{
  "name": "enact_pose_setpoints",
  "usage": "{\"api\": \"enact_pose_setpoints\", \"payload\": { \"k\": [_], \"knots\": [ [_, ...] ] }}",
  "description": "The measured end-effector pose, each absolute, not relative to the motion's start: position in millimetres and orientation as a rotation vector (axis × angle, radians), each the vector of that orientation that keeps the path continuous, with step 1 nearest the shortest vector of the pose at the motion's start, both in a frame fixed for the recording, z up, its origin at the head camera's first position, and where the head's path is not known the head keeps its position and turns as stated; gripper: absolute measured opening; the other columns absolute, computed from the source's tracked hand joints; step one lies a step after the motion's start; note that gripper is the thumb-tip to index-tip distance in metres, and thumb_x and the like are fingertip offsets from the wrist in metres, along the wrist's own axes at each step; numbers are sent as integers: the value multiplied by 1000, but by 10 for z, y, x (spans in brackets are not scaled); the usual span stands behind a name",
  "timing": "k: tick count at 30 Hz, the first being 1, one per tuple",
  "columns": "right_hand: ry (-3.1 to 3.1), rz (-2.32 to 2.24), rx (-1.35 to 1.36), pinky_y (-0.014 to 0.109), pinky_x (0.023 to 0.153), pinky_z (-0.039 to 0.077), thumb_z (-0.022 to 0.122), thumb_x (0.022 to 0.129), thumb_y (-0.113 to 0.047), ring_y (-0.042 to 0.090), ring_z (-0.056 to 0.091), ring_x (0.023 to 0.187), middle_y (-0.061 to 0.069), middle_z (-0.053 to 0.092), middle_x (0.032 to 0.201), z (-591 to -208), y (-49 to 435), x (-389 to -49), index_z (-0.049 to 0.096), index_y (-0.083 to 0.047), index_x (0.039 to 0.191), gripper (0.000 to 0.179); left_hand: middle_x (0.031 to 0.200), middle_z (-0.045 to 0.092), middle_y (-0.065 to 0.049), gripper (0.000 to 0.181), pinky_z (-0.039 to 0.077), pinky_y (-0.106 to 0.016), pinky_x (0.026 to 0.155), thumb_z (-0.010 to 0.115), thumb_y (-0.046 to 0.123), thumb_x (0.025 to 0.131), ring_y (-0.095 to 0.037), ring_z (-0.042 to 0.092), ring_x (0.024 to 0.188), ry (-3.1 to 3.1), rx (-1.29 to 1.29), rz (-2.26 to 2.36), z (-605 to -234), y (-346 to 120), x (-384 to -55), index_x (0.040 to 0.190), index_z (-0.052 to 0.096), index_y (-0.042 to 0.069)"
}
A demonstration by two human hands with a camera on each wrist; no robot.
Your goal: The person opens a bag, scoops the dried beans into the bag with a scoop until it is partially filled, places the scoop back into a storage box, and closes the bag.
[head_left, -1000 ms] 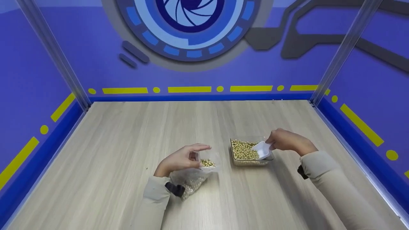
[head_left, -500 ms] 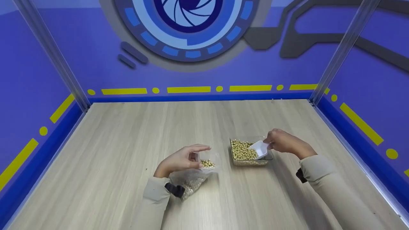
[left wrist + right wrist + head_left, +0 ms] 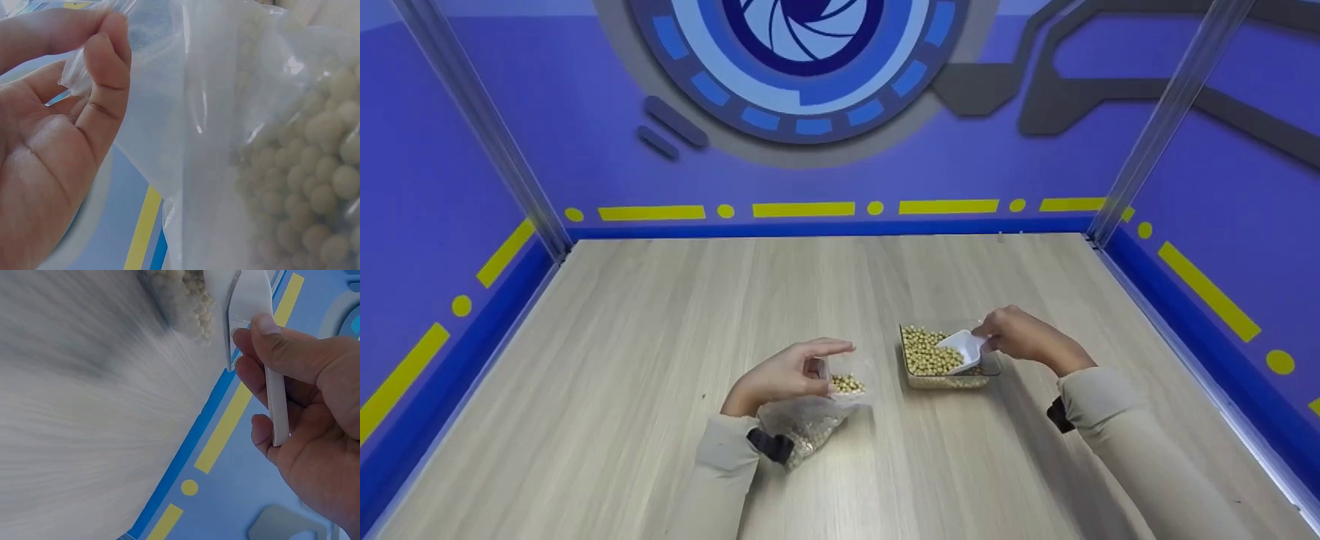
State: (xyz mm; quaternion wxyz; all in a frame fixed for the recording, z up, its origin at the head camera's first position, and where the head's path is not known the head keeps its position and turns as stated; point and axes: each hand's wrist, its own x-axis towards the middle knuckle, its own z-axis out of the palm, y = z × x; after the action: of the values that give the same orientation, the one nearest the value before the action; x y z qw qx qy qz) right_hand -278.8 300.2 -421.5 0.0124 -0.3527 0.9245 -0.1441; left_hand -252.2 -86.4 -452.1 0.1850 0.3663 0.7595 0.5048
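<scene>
My left hand point(image 3: 780, 379) holds the mouth of a clear plastic bag point(image 3: 152, 101), its fingers curled at the rim. Yellowish beans point(image 3: 315, 185), like soybeans, fill the lower part of the bag, and several show through the opening in the head view. To the right, a clear rectangular container point(image 3: 949, 383) holds more of these beans point(image 3: 924, 354). My right hand point(image 3: 1024, 336) grips a white scoop point(image 3: 964, 348) by its handle point(image 3: 277, 408), thumb on top. The scoop's front edge is down among the beans; its blade tilts toward the left.
A light wood-grain table point(image 3: 660, 322) carries everything. Blue printed panels point(image 3: 840, 180) close off its back and both sides, with metal posts point(image 3: 1170, 112) at the corners. A small dark speck point(image 3: 703, 396) lies left of my left hand.
My right hand has shifted slightly left, pushing the scoop further across the beans in the container. The left hand and the bag stay in place.
</scene>
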Motion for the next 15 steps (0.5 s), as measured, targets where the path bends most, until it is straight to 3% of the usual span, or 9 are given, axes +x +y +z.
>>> {"api": "enact_pose_setpoints", "payload": {
  "k": [5, 8, 11, 15],
  "knots": [
    [2881, -475, -1027, 33, 59, 54, 70, 76, 10, 27, 69, 74, 20, 73, 89, -4221, 2982, -2775, 73, 8, 98, 23, 145, 43, -15, 63, 43, -19, 63, 60, -6, 85, -7, 52, 73, 2136, 1015, 1421, -4522, -866, -2526, 145, 42, 4],
    [2883, -467, -997, 30, 57, 52, 69, 77, 10, 22, 67, 71, 20, 73, 89, -4223, 2956, -2777, 73, 8, 100, 24, 146, 43, -15, 63, 44, -19, 64, 60, -4, 86, -7, 53, 75, 2141, 1011, 1414, -4528, -867, -2532, 145, 41, 4],
    [2878, -468, -991, 25, 53, 46, 67, 76, 12, 11, 56, 63, 18, 73, 85, -4243, 2942, -2790, 74, 7, 98, 23, 146, 42, -15, 62, 44, -19, 65, 61, -3, 86, -7, 54, 76, 2145, 1008, 1411, -4527, -868, -2530, 145, 41, 3],
    [2869, -504, -999, 22, 53, 39, 66, 76, 13, 7, 46, 60, 16, 73, 82, -4284, 2941, -2807, 75, 6, 95, 22, 147, 42, -14, 63, 44, -19, 64, 61, -3, 86, -7, 53, 76, 2140, 1004, 1411, -4528, -867, -2524, 145, 41, 4]
  ]
}}
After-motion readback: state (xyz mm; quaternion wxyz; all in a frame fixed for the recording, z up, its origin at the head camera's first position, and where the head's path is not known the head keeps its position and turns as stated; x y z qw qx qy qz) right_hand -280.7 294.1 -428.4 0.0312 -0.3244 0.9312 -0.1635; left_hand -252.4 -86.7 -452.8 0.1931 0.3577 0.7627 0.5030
